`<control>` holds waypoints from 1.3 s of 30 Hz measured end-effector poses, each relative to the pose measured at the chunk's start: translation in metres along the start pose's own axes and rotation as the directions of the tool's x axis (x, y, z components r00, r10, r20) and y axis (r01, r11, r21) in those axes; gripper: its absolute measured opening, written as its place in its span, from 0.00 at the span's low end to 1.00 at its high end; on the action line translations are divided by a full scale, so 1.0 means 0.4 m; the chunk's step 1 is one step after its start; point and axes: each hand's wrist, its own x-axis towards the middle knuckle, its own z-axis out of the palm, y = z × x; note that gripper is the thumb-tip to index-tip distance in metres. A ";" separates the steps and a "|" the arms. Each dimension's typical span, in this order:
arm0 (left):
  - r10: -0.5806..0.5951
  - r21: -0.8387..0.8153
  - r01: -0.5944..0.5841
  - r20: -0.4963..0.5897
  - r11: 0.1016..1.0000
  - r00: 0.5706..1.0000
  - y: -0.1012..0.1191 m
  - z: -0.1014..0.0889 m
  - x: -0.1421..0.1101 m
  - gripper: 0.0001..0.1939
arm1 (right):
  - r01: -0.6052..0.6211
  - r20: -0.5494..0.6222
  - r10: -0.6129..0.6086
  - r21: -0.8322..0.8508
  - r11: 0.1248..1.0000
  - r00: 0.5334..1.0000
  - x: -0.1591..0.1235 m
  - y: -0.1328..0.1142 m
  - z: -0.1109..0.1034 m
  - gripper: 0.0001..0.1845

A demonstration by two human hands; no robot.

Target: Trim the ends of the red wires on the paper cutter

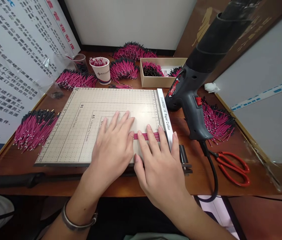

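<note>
My left hand (116, 141) lies flat on the gridded board of a paper cutter (81, 120), its fingers stretched out and pointing away from me. To the right, my right hand (162, 163) is spread, with its fingertips resting over a row of pink wires (145, 136). These wires lie side by side across the board and run toward the metal edge strip (165, 111). Part of the row is hidden under my fingers, and its left end lies by my left thumb. No thing is gripped in either hand.
A black heat gun (193, 96) stands right of the cutter, near red-handled scissors (234, 166). Pink and black wire bundles (37, 128) lie around the board. Behind it are a paper cup (101, 71) and an open box (153, 81) holding wires. The cutter's black lever (13, 180) extends left.
</note>
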 end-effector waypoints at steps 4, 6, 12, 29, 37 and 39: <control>0.090 0.056 -0.090 0.008 0.994 0.996 -0.006 -0.001 -0.005 0.28 | 0.003 -0.009 -0.003 0.005 1.000 1.000 0.000 0.001 -0.001 0.27; 0.066 0.007 -0.066 0.001 0.998 0.998 -0.009 -0.002 -0.008 0.28 | 0.002 -0.004 -0.002 0.006 1.000 1.000 0.001 0.002 -0.001 0.27; 0.056 0.069 -0.055 -0.009 0.996 0.998 -0.006 0.004 -0.005 0.28 | -0.008 -0.011 0.008 0.016 1.000 1.000 -0.001 0.002 0.001 0.27; 0.071 0.082 -0.074 0.041 0.994 0.997 -0.003 -0.005 -0.006 0.30 | -0.014 -0.025 0.014 0.010 1.000 1.000 -0.003 -0.002 0.005 0.27; 0.038 0.019 -0.039 0.019 0.999 0.999 -0.003 -0.006 -0.005 0.29 | -0.024 -0.021 0.025 0.023 0.999 0.999 0.001 -0.002 0.004 0.27; -0.011 0.005 0.011 -0.004 1.000 1.000 0.002 -0.002 -0.001 0.29 | -0.021 -0.020 0.022 0.023 1.000 1.000 0.000 -0.001 0.003 0.27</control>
